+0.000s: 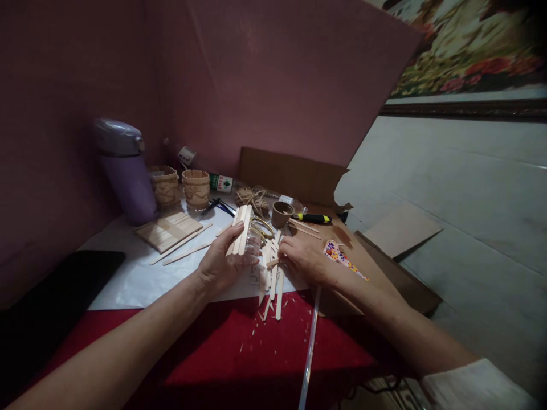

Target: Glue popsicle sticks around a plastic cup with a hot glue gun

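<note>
My left hand (224, 256) is closed round a clear plastic bottle piece (255, 236) with several flat wooden sticks (241, 230) lined side by side along it; the thumb presses on the sticks. To its right, my right hand (294, 256) has its fingers drawn together over a loose pile of wooden sticks (273, 279). A short stick (272, 263) shows at its fingertips. Small wood splinters lie on the red cloth (265, 353) below the pile.
A purple bottle (130, 182), two carved wooden cups (196, 191), and a stick bundle (170, 230) stand or lie left. Behind are twine (252, 199), a brown pot (282, 214) and a black-yellow cutter (314, 218). Patterned fabric (342, 257) and a clear strip (311, 347) are right.
</note>
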`<control>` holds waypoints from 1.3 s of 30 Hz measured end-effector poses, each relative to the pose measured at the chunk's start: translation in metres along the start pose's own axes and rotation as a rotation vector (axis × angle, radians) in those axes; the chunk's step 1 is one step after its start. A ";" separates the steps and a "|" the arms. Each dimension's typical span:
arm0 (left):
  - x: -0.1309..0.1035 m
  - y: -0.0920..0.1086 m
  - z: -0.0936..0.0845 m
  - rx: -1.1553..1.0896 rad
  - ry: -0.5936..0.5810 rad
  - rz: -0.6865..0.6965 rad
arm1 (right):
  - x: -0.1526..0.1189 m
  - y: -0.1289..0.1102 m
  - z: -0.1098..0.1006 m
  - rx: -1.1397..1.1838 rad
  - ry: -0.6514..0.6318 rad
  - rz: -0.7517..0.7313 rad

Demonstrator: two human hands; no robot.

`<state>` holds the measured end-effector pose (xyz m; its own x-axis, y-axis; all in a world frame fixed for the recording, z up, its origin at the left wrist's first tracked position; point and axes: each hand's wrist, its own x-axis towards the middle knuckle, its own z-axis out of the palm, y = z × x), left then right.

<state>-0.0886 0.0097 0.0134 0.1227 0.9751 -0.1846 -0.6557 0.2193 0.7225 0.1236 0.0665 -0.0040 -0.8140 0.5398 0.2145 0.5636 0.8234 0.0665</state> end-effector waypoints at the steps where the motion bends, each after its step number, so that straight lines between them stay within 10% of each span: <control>1: 0.000 0.000 0.000 0.002 0.007 -0.004 | 0.000 -0.001 0.000 -0.009 -0.015 0.008; 9: 0.001 -0.001 -0.003 -0.007 -0.028 0.017 | 0.003 -0.003 -0.008 0.126 0.039 0.197; 19: -0.001 -0.001 -0.001 -0.017 -0.030 -0.014 | 0.008 -0.018 -0.029 1.462 0.177 0.691; 39: -0.005 -0.008 0.001 0.017 -0.169 -0.143 | 0.030 -0.044 -0.056 1.572 0.497 0.685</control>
<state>-0.0837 0.0030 0.0095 0.3372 0.9254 -0.1729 -0.6103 0.3547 0.7083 0.0817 0.0367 0.0539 -0.2330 0.9702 0.0664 -0.1432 0.0333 -0.9891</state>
